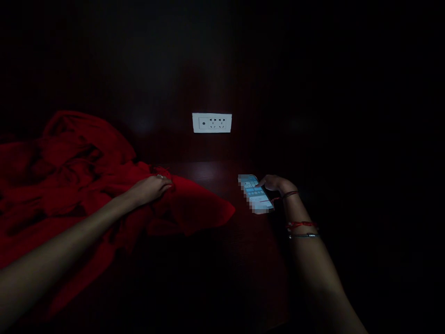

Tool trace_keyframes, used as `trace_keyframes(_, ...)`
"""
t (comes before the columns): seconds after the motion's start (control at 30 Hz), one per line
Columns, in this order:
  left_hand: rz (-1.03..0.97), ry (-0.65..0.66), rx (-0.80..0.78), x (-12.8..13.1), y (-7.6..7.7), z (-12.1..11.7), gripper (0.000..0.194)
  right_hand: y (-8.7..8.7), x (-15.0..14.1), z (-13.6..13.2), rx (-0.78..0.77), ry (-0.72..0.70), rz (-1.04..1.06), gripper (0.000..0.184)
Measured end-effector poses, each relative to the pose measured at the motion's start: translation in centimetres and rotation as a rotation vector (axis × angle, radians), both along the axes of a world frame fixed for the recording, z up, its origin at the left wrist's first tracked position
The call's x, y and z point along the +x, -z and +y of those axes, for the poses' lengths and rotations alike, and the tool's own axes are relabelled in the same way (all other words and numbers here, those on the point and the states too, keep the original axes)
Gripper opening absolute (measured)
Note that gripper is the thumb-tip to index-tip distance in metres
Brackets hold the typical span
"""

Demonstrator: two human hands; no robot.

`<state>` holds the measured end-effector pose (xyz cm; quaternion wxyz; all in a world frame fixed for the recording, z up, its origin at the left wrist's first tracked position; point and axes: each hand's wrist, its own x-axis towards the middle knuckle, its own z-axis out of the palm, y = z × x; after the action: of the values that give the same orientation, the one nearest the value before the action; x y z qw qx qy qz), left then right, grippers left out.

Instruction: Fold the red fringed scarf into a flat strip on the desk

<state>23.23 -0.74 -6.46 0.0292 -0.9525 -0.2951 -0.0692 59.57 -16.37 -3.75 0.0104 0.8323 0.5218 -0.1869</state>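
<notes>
My left hand (150, 189) is closed on a fold of red cloth (201, 204), with a ring showing on one finger. The cloth's pointed corner stretches to the right of that hand, and its crumpled bulk spreads to the left. My right hand (278, 183) grips the right edge of a smartphone (256, 195), one digit lying over the lit screen. Its other fingers are hidden in shadow, and the left edge of the phone is blurred out. Whether the phone rests on the dark surface or is slightly raised is unclear.
A white wall socket plate (212, 123) is set in the dark panel behind the surface. The reddish-brown wooden surface (208, 170) shows faintly below it. Bracelets (302, 226) circle my right wrist and forearm. Deep shadow covers the far right and the foreground.
</notes>
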Motion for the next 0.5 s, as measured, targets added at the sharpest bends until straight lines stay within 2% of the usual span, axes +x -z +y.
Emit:
trace_keyframes(0.13,0.027,0.001,-0.056,1.3,-0.8,-0.1,0.037,0.9,0.5,0.7,0.026,-0.010,0.005,0.029)
trace_keyframes(0.27,-0.041,0.006,-0.195,1.4,-2.3,-0.1,0.042,1.8,0.4,1.5,0.133,-0.022,-0.050,0.045)
trace_keyframes(0.33,-0.071,-0.029,-0.163,0.8,-2.6,0.3,0.043,1.8,0.3,1.8,0.289,-0.005,-0.114,0.053)
trace_keyframes(0.4,-0.031,-0.065,-0.123,-0.2,-2.6,0.7,0.044,1.3,-0.1,1.9,0.520,-0.022,-0.158,0.054)
trace_keyframes(0.47,0.068,-0.106,-0.145,-1.0,-2.3,1.1,0.044,0.3,-1.5,2.1,0.711,-0.107,-0.114,0.048)
trace_keyframes(0.5,0.115,-0.121,-0.167,-1.3,-2.2,1.2,0.041,-0.2,-2.8,2.4,0.751,-0.169,-0.044,0.044)
